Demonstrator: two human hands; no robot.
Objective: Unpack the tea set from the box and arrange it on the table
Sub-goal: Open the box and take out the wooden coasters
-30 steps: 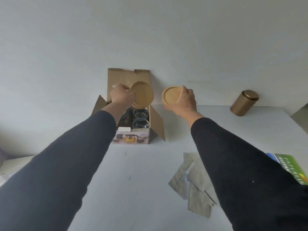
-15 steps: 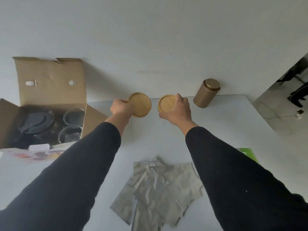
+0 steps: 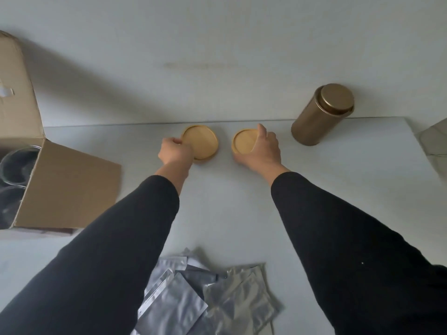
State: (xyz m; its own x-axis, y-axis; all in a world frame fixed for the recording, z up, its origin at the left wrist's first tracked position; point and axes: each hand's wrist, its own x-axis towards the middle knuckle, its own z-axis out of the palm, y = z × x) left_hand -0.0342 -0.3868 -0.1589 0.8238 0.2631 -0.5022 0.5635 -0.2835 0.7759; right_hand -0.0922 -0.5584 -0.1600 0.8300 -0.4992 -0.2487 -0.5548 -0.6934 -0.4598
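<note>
Left hand pinches left coaster, right hand grips right coaster; both flat, near table far edge; bare tabletop between coasters and foil pouches.

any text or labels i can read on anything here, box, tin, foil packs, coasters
None can be read in this frame.
Cardboard box: plain brown flaps; its printed front is out of view.
Gold tin: plain, no label showing.
Foil pouches: bare silver, no print visible.
Wooden coasters, one under the left hand, one under the right hand: unmarked.
</note>
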